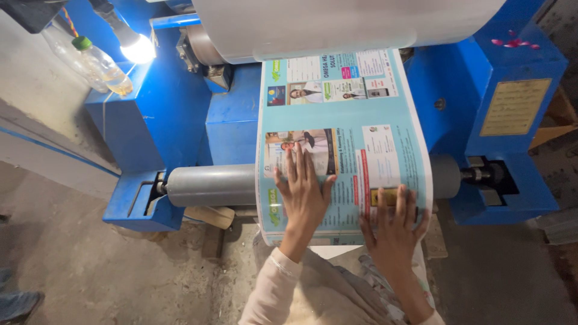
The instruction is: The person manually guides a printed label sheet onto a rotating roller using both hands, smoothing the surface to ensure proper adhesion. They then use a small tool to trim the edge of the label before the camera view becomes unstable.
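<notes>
The blue machine (pixel 180 114) is filling the upper frame; at centre, your left hand (pixel 303 191) and right hand (pixel 394 225) are pressing flat, fingers spread, gripping nothing, on the printed sheet (pixel 343 138) draping over the grey roller (pixel 211 185).

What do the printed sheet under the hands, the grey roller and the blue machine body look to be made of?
Printed sheet: probably glossy plastic film or coated paper; it bends smoothly over the roller with a slight sheen. Grey roller: likely metal or a rubber-covered core, matte, evenly grey. Blue machine body: painted metal, flat rigid panels. Left hand and right hand lie flat on the sheet.
</notes>
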